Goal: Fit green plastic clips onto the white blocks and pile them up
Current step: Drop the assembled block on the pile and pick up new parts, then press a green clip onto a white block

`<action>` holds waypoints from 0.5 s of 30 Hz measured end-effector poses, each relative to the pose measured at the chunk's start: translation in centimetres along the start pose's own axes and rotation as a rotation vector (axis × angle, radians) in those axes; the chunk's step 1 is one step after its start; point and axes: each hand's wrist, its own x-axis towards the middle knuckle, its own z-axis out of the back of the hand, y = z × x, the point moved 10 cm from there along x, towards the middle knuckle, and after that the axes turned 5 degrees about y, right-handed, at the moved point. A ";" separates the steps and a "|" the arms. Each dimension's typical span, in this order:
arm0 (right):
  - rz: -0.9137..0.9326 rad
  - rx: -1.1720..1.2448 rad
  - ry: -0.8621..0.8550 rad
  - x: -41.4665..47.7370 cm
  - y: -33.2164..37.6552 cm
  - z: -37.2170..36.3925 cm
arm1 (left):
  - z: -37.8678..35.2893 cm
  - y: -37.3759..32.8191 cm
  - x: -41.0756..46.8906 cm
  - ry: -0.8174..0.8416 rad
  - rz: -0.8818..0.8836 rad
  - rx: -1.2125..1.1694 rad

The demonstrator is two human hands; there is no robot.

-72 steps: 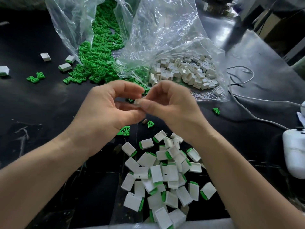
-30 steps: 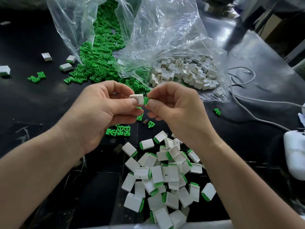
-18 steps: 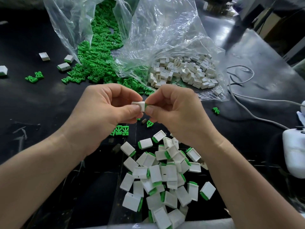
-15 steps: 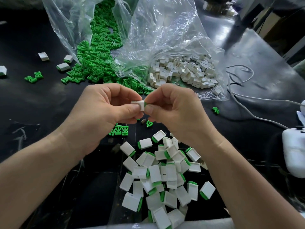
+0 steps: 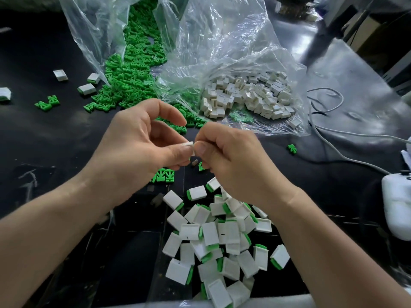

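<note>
Both hands are up in the middle of the frame, meeting over one white block point(image 5: 188, 144). The left hand point(image 5: 142, 150) pinches it between thumb and curled fingers, with the index finger arched above. The right hand point(image 5: 231, 161) has all its fingers curled in, thumb and forefinger squeezed onto the block's right end. Can't tell if there's a green clip in there, since the fingertips cover that end completely.

Lower centre, under the hands, is the pile of finished blocks point(image 5: 220, 236). They're white with green edges poking out, lying in a loose heap on the black table point(image 5: 44, 141). Just under the left hand sit a few loose green clips point(image 5: 163, 175), and a single stray clip point(image 5: 291, 148) lies off to the right of the right hand.

Up top there's a clear bag of green clips point(image 5: 138, 63) spilling toward the middle, and right next to it a clear bag of white blocks point(image 5: 246, 94). A few stray blocks point(image 5: 86, 88) sit at the upper left. A white cable point(image 5: 364, 134) runs along the right side, and a white device point(image 5: 395, 207) sits at the right edge.
</note>
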 end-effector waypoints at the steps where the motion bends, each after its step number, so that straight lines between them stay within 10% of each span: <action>1: 0.024 -0.021 0.000 -0.1 0.3 0.0 | -0.1 -0.2 -0.1 0.007 -0.009 0.023; 8: -0.108 0.579 0.001 -0.1 -1.7 0.2 | 0.3 -0.5 0.4 0.021 -0.037 -0.180; 15: -0.287 1.181 0.363 -0.3 -0.7 -5.5 | -0.6 -0.7 0.2 0.066 -0.070 -0.251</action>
